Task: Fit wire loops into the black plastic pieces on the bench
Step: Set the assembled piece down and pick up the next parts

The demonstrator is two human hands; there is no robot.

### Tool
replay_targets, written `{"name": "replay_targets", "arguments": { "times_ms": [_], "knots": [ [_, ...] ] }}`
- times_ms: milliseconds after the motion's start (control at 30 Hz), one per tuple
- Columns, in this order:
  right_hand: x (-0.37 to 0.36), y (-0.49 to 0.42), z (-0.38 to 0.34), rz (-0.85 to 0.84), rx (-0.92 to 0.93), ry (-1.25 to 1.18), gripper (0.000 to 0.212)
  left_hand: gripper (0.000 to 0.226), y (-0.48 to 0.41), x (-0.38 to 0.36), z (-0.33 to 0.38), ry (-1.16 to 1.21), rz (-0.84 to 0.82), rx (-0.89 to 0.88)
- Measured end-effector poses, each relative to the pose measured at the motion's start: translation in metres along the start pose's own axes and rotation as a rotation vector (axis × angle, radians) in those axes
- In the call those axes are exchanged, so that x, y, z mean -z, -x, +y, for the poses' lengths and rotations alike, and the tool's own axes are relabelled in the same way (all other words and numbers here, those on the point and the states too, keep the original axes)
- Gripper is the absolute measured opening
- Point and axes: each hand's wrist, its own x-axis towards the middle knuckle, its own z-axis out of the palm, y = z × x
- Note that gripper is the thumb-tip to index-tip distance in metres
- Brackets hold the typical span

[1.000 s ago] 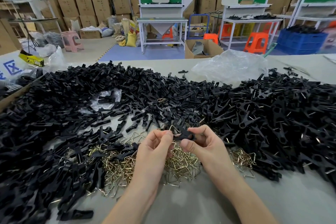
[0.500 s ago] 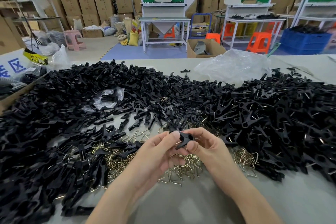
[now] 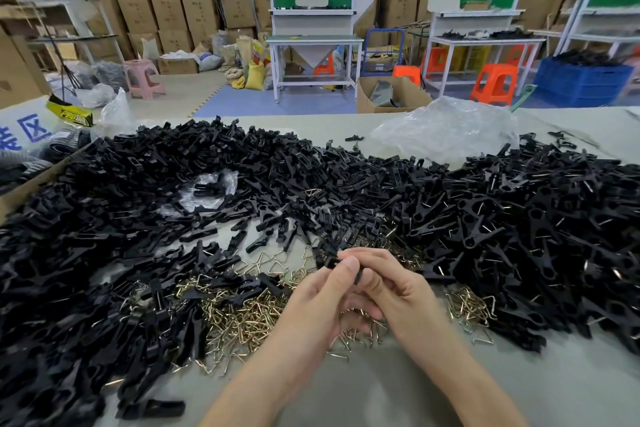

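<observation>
Loose black plastic pieces (image 3: 104, 218) fill the left of the frame. Brass-coloured wire loops (image 3: 242, 312) lie heaped on the table (image 3: 346, 392) at lower centre. Above this heap the left hand (image 3: 322, 298) and right hand (image 3: 391, 291) meet, both pinching one black piece (image 3: 330, 262). Whether a loop is seated in it is hidden. The step in hand appears to be insertion. The next move likely calls for pressing the loop's ends home, then releasing the piece toward the right-hand pile (image 3: 519, 236), where wires show.
</observation>
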Motion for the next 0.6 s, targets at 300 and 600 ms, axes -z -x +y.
{"name": "replay_targets", "arguments": {
  "times_ms": [300, 600],
  "knots": [
    [-0.003, 0.002, 0.004, -0.01, -0.036, 0.007, 0.027, 0.05, 0.001, -0.014, -0.003, 0.238, 0.008, 0.107],
    [-0.003, 0.003, 0.004, -0.101, 0.009, 0.058, 0.027, 0.026, 0.006, -0.008, 0.001, 0.184, -0.087, 0.087]
  ]
}}
